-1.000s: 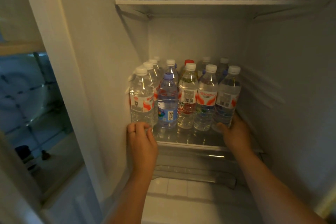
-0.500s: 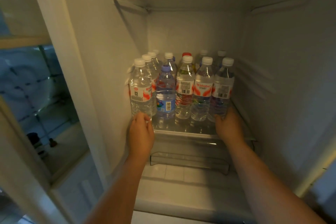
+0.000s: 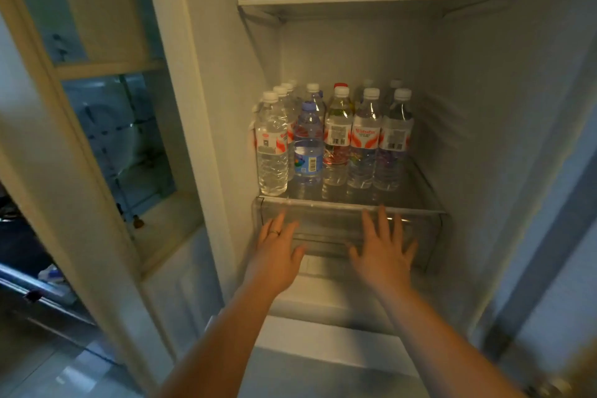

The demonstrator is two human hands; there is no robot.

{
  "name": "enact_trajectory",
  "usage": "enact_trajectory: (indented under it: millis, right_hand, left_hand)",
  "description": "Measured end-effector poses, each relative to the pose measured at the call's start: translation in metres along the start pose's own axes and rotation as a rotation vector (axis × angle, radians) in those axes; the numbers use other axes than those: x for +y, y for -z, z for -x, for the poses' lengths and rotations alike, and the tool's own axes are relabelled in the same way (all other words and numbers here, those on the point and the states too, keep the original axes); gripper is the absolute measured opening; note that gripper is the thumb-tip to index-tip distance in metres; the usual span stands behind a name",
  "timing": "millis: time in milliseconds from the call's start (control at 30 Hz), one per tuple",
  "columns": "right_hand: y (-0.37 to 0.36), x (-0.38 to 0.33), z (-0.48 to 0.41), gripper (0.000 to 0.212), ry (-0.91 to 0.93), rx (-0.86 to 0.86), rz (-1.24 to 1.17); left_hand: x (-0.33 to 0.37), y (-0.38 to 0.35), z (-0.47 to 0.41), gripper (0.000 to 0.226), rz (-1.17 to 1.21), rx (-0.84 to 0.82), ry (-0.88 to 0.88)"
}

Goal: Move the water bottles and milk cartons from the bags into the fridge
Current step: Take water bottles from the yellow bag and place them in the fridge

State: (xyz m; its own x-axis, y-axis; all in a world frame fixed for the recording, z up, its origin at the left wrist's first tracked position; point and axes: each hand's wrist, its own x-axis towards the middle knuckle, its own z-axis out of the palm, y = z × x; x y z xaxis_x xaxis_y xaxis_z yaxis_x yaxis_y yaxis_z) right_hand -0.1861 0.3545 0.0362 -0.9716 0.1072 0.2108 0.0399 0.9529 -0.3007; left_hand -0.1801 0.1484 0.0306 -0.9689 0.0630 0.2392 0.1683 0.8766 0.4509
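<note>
Dim light falls on a glass-paned cabinet (image 3: 122,139) at the far left, and beside it the fridge (image 3: 484,107) stands open. The water bottles (image 3: 337,139) are packed upright on its glass shelf (image 3: 423,203), touching one another. The front row holds five: a clear bottle with a white cap (image 3: 271,152) at the left, a blue-labelled bottle with a purple cap (image 3: 308,155), then three more with white caps and red-and-white labels. Behind them I count about seven more caps, among them one red cap (image 3: 340,85). That makes roughly twelve bottles, though the rear ones overlap too much for an exact count. No milk cartons show anywhere in the fridge, and no bags are in view, so I cannot tell how much is left to carry over. My judgement is that the water is largely stowed and the cartons remain to be done. Below the shelf, in front of the clear drawer (image 3: 326,229), the left hand (image 3: 276,258) is released, its fingers spread, a ring on one, grasping nothing. The right hand (image 3: 384,255) is likewise released and splayed. Whether either palm touches the drawer front I cannot tell.
</note>
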Motion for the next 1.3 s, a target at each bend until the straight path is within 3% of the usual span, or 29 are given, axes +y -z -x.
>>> enact_trajectory:
  millis: [100, 367, 833, 1100, 1300]
  right_hand:
    - [-0.002, 0.000, 0.042, 0.076, 0.019, -0.122, 0.035]
    - [0.008, 0.005, 0.175, 0.068, 0.094, -0.108, -0.039]
    - [0.017, 0.057, 0.406, 0.062, 0.190, -0.149, -0.119]
    - [0.025, 0.133, 0.507, 0.060, 0.207, -0.239, -0.077]
    - [0.052, 0.225, 0.575, 0.058, 0.271, -0.304, -0.056]
  left_hand:
    - [0.004, 0.008, 0.038, 0.063, -0.100, -0.101, 0.063]
    - [0.006, 0.020, 0.170, 0.078, -0.275, -0.120, 0.018]
    - [0.034, -0.003, 0.405, 0.080, -0.177, -0.170, -0.033]
    - [0.092, -0.048, 0.516, 0.087, -0.123, -0.278, 0.047]
    - [0.173, -0.092, 0.597, 0.099, -0.104, -0.338, 0.141]
